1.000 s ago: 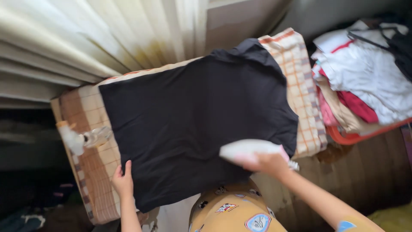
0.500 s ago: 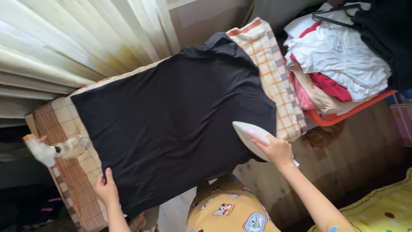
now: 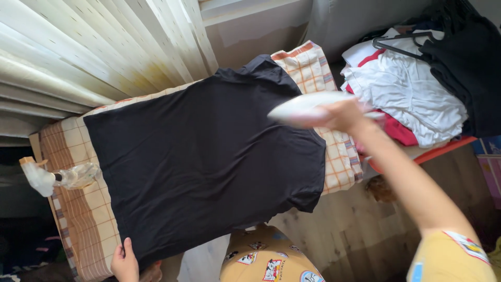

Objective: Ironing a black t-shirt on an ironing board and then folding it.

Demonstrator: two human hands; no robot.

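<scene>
Black t-shirt (image 3: 209, 162) lies flat on checked ironing-board cover (image 3: 83, 209), filling the middle of the view, neck end toward 1 o'clock, hem toward 7 o'clock. Right hand (image 3: 342, 115) at 2 o'clock of the shirt, fingers closed around the handle of a white clothes iron (image 3: 302, 107); iron is motion-blurred, over the shirt's shoulder edge, can't tell if the sole touches the fabric. Left hand (image 3: 125, 263) at 7 o'clock, low in frame, fingers curled onto the shirt's hem corner, pinning it against the board cover; part of the hand is cut off by the frame edge.

Clear spray bottle (image 3: 62, 177) with white trigger head lies on its side on the cover at 9 o'clock, just beside the shirt's edge, not touching it. Pale pleated curtain (image 3: 104, 52) at 11 o'clock. Heap of clothes (image 3: 412, 89), white, red and black, with a dark hanger (image 3: 402, 44) on top, in an orange basket (image 3: 443, 149) at 2–3 o'clock, near the board's end. Wooden floor (image 3: 344, 224) at 5 o'clock.
</scene>
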